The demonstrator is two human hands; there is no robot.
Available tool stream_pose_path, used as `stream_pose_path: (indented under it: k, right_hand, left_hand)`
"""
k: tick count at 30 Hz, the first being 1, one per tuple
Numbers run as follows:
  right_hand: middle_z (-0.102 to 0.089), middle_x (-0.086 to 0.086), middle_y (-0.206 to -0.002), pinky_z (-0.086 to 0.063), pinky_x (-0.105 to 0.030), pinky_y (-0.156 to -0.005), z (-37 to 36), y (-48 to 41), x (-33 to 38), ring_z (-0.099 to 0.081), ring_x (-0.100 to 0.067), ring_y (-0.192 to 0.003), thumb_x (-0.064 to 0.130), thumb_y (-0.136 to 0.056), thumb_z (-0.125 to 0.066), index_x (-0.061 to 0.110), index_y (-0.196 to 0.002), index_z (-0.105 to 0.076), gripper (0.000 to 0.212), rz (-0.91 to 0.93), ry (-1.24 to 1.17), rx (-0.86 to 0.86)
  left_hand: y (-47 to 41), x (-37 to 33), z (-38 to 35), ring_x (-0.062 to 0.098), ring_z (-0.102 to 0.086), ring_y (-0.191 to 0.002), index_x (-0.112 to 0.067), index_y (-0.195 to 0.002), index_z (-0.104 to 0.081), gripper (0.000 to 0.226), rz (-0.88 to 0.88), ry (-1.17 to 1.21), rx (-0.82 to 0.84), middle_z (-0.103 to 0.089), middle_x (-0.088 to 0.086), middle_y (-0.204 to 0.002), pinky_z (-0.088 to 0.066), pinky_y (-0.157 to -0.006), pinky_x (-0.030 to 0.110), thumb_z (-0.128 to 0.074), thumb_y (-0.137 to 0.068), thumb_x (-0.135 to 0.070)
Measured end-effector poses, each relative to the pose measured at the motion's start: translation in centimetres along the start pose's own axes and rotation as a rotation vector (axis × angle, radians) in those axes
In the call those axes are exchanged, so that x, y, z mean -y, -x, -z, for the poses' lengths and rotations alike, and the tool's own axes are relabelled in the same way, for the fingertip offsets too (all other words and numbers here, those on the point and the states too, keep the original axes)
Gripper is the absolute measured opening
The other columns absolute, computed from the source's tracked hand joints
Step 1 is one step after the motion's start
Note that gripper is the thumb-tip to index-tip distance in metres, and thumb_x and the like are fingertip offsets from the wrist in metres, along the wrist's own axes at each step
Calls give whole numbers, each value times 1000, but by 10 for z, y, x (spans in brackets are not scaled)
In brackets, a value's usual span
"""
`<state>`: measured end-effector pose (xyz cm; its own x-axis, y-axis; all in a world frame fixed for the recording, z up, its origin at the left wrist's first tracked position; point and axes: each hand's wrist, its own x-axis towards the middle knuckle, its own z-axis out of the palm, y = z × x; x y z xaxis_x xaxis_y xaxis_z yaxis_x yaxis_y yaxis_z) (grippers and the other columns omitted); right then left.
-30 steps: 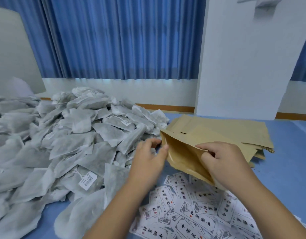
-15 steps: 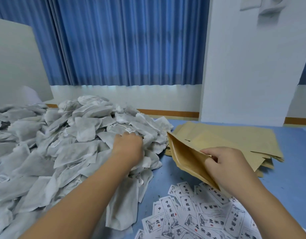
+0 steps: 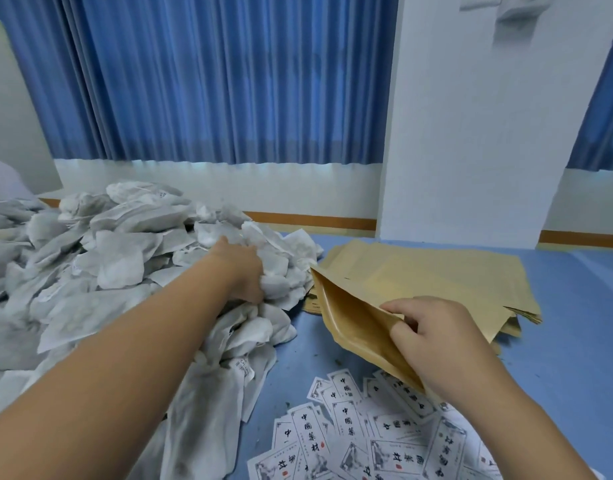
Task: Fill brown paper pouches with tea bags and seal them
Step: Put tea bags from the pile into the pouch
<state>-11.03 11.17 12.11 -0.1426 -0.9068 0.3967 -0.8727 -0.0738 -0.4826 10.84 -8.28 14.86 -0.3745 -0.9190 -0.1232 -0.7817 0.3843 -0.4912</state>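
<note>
Blue curtains point(image 3: 211, 81) behind, blue worktop point(image 3: 557, 358) below: the left hand point(image 3: 242, 268) is dug into the tea bags point(image 3: 118, 268) heaped on the left, fingers curled round a few. They look light and limp, best taken by the body. The right hand point(image 3: 433, 337) pinches the brown pouch point(image 3: 353, 320) by its mouth wall, centre-right. It looks like thin paper that creases easily. The mouth gapes left toward the heap, with the long axis running near-right under the hand.

Curtain point(image 3: 211, 81): blue, pleated, spanning the back; hem ends above the wall.
Wall point(image 3: 229, 185): white, plain.
Trim point(image 3: 312, 224): brown strip along the wall's base.
Pillar point(image 3: 488, 116): white, square, right of centre; pale fitting at top, unclear.
Side curtain point(image 3: 606, 109): blue, beyond the pillar.
Panel point(image 3: 11, 116): off-white, far left.
Surface point(image 3: 575, 341): blue, matte.
Light: soft, even.
</note>
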Motion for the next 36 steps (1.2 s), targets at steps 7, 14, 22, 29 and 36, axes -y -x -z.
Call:
stream_pose_path:
  k: [7,14,22,29,36]
  right_hand:
    - [-52,16,-64,-35,-13,-53,2,2,0,-48,0,-65,10,-84,-51,27,-105,-73,34,-8,-10,-9]
    - [-45,20,-63,-29,-7,-51,5,3,-3,-45,6,-62,12,-85,-52,30,-111,-71,37,2,-14,-17]
    - [-47,18,-63,-27,-11,-51,0,1,-8,-46,3,-61,13,-86,-51,28,-113,-70,36,-9,-11,-4]
    - [-54,14,-66,-33,-19,-52,1,-1,-15,-51,0,-64,16,-85,-54,32,-106,-71,31,-39,-24,4]
    - [-52,11,-60,-33,-20,-53,0,-4,-20,-50,-2,-61,12,-84,-55,28,-102,-72,30,-48,-68,7]
  left_hand:
    - [14,4,-7,19,-50,-99,-23,-97,-62,23,-125,-30,-292,-53,-4,-93,-32,-90,35,-51,-83,-38]
    - [63,4,-17,14,-46,-86,-20,-113,-57,36,-268,471,-640,-47,-7,-99,-27,-62,20,-64,-79,-23]
    - [113,-33,-19,0,-51,-88,-40,-93,-41,43,-345,924,-741,-52,-18,-94,-39,-68,16,-73,-76,-15]
    - [125,-66,-3,5,-56,-88,-50,-118,-30,62,-390,1071,-798,-57,-18,-98,-44,-73,18,-66,-73,-27]
    - [127,-75,1,14,-55,-93,-24,-122,-47,51,-615,584,-749,-59,-4,-106,-44,-76,25,-61,-73,-17]
